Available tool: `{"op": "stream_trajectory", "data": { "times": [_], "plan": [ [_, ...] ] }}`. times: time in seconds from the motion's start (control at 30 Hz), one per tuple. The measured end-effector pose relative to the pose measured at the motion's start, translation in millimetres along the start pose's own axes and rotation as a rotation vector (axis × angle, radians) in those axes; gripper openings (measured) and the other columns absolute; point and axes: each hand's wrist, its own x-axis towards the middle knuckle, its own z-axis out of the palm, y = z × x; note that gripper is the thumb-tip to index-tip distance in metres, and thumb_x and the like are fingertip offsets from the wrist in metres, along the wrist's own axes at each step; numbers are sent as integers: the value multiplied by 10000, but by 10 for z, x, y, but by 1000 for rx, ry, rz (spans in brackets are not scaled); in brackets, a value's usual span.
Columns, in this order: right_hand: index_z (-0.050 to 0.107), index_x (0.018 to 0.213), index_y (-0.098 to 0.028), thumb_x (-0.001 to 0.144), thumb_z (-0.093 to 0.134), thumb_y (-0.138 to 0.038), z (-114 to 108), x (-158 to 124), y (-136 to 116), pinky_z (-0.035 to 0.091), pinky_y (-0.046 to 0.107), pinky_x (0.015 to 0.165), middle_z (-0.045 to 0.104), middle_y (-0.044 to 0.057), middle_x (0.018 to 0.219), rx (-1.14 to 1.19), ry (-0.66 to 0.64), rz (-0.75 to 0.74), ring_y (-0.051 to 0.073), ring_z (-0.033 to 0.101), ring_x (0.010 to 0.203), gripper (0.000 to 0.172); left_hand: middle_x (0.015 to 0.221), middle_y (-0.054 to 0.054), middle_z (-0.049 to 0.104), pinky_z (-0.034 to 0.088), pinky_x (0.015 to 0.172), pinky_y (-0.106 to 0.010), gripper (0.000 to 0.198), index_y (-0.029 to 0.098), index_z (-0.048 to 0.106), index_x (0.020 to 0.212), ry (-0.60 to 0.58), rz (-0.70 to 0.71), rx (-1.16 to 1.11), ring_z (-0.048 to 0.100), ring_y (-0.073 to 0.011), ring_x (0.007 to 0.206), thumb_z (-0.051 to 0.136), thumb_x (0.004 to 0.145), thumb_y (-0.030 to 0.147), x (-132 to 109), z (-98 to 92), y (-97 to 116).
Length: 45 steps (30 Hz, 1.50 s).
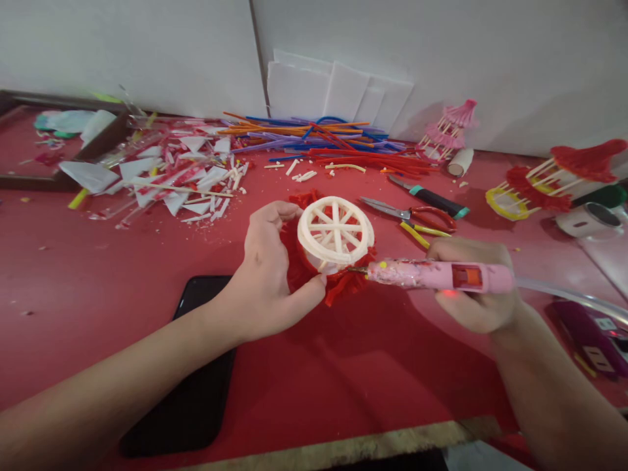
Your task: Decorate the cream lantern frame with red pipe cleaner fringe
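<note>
My left hand (265, 268) curls round the left side of a round craft piece with a cream spoked wheel on top (336, 227). Its thumb presses near the lower front edge. Beneath the wheel spreads a red ruffled skirt (338, 291), partly hidden by the hand. In my right hand (483, 314) is a pink hot glue gun (412, 273), lying sideways with a small red light glowing near the thumb. Its nozzle meets the front right of the craft piece, near the red skirt; exact contact is unclear. A clear stick extends behind the gun.
Pliers (407, 212) and a craft knife (436, 201) lie behind my right hand. A black phone (196, 405) rests under my left forearm. Scraps (181, 176) and coloured sticks (314, 134) line the back. Frilled models (564, 176) lie at right, near a purple power strip (583, 340).
</note>
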Motion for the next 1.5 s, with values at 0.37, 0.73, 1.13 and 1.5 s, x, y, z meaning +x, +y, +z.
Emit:
{"op": "stream_trajectory", "data": {
  "times": [0.37,0.73,1.13,1.5],
  "plan": [
    [350,675,-235,715,512,-156,13,19,-7,235,293,498,378,-32,579,-41,-13,-69,114,338,512,184,1391,-128,354,512,1036,-670,742,343,232,1359,-13,-23,-22,474,-416,1345,689,775,340,3,-4,18],
    [284,680,-240,713,501,-150,0,73,-33,207,295,510,346,-43,581,-50,-60,-48,106,306,516,238,1417,-145,373,521,1067,-623,727,324,237,1375,-62,-11,-57,496,-401,1350,689,805,331,8,-17,13],
    [395,660,-220,722,513,-118,-52,67,60,276,260,488,421,-52,594,109,-152,4,91,386,514,168,1391,-186,425,562,1037,-581,643,265,250,1357,-79,59,-38,569,-381,1293,647,853,310,35,-57,23],
    [477,685,-211,720,511,-116,-99,73,53,285,259,469,458,-42,591,117,-137,-2,94,396,511,107,1398,-189,432,554,1051,-583,653,263,239,1369,-88,11,-40,553,-376,1318,644,859,320,29,-46,31]
  ]
}}
